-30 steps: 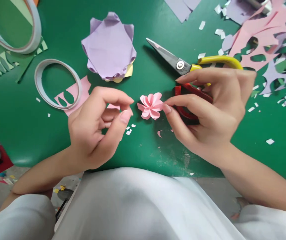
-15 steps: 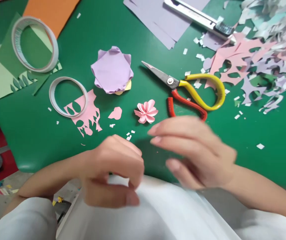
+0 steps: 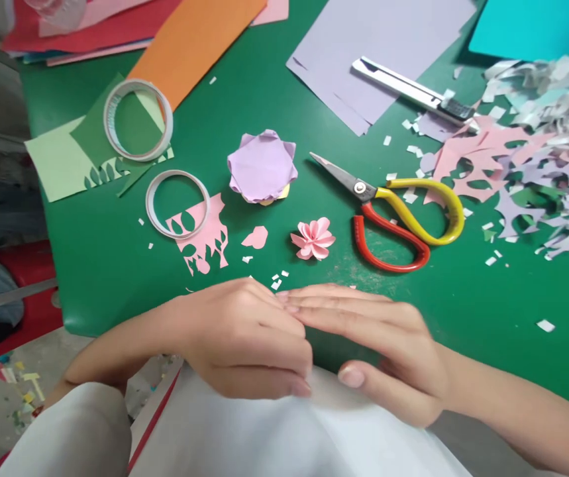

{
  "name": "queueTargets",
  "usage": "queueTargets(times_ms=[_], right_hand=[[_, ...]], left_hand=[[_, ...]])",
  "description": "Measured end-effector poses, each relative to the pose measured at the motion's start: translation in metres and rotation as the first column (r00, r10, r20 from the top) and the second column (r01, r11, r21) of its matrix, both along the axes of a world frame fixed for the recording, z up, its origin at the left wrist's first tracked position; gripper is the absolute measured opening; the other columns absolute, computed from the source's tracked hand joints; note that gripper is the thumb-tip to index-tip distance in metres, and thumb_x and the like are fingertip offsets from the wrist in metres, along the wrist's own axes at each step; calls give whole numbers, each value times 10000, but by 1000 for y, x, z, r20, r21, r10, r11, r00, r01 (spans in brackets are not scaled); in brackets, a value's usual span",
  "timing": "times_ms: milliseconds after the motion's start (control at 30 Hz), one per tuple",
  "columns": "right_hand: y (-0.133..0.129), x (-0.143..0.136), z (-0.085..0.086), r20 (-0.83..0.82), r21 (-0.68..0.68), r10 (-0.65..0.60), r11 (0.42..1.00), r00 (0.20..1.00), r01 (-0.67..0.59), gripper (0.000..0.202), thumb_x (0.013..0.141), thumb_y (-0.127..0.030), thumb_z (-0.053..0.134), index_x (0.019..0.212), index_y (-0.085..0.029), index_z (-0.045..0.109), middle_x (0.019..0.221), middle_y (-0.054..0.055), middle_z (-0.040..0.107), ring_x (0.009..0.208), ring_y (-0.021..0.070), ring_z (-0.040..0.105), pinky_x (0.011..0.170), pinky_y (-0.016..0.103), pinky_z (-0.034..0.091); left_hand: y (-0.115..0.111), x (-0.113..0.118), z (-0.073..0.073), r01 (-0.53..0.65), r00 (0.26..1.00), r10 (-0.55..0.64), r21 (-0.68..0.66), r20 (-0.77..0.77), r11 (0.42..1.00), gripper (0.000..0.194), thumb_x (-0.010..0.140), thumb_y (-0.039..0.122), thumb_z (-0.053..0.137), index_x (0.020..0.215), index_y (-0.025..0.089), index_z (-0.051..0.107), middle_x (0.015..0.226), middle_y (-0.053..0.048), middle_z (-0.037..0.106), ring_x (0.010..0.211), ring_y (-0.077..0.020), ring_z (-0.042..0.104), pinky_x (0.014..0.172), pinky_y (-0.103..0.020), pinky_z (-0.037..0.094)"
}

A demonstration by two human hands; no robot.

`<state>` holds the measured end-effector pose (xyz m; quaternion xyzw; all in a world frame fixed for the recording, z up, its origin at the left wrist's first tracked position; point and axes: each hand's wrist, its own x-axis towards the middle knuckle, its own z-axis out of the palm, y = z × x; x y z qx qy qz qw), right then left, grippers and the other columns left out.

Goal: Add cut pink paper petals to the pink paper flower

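At the near edge of the green table my left hand (image 3: 252, 338) is curled into a fist, thumb below; nothing shows in it. My right hand (image 3: 388, 348) is open, its long fingers stretched out flat and their tips touching the back of the left fingers, its thumb apart. Just beyond both hands is a small pink paper flower (image 3: 312, 238). To its upper left sits a purple folded paper piece (image 3: 262, 165) with a bit of yellow under it. Scissors (image 3: 363, 192) with one yellow and one red handle lie to the right, blades partly apart.
Two tape rolls (image 3: 169, 122) (image 3: 151, 207) lie on the left over cut green and pink paper (image 3: 217, 228). A box cutter (image 3: 403, 86) rests on purple sheets (image 3: 334, 59). Paper scraps (image 3: 537, 159) are heaped at the right. Orange paper (image 3: 195, 46) lies at the back.
My hands have come together: the right fingertips now touch the left hand, which has closed more tightly. The view has shifted, so table things appear farther right and lower.
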<state>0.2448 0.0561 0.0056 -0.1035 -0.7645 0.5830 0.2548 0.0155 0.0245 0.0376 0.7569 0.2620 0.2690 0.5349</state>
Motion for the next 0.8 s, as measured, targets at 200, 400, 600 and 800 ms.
queueTargets(times_ms=[200,400,600,800], right_hand=[[32,17,6,197,719,-627,615,754,324,173,902,-156,633,1070,-113,643,980,154,702,906,275,681,812,420,577],[46,28,-11,424,859,-757,511,497,45,456,916,-286,454,1238,16,569,1044,253,614,929,392,602,743,499,558],[46,30,-21,362,873,-800,471,479,127,342,868,-278,467,1131,-97,589,906,144,613,821,280,607,625,353,500],[60,33,-27,199,891,-831,375,520,257,63,801,-270,502,848,-231,485,785,46,604,685,188,610,492,263,392]], left_hand=[[4,-41,23,-357,455,548,419,-702,835,138,992,248,495,925,206,608,817,-24,663,750,-194,622,691,-326,453],[0,-51,3,-210,122,533,503,-837,838,181,980,224,441,865,166,568,881,-100,634,896,-292,610,766,-396,472],[-2,-50,7,-421,86,639,553,-765,719,104,905,154,546,808,192,543,788,-19,654,727,-189,644,598,-301,412],[-8,-61,24,-665,231,821,531,-523,525,114,858,157,658,784,210,589,767,49,718,740,-127,715,666,-228,534]])
